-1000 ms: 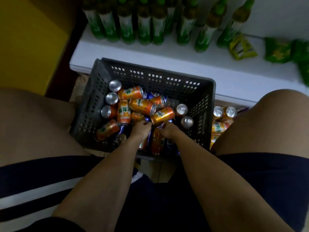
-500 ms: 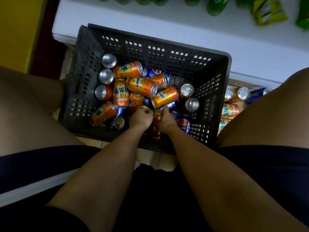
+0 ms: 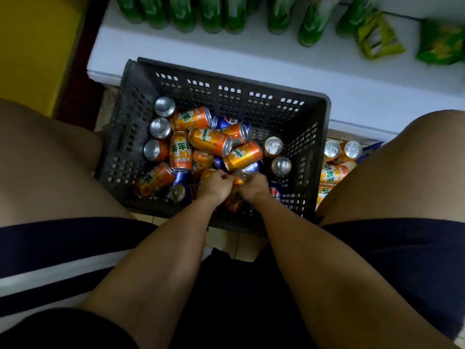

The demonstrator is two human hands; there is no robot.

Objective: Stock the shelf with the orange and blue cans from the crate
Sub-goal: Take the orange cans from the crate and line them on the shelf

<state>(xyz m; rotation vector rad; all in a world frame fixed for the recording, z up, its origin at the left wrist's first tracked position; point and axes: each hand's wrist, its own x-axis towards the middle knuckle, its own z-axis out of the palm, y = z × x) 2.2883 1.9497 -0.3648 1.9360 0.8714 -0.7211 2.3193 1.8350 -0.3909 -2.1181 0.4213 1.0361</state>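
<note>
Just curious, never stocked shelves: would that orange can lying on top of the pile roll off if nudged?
Probably. The orange can lies on its side across other cans, so a nudge would likely roll it. Its smooth metal skin looks slippery, and it seems rigid and undented.

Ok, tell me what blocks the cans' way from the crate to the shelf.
Nothing visible does. The crate is open-topped and sits against the white shelf, whose front strip is bare. Both hands already grip cans.
</note>
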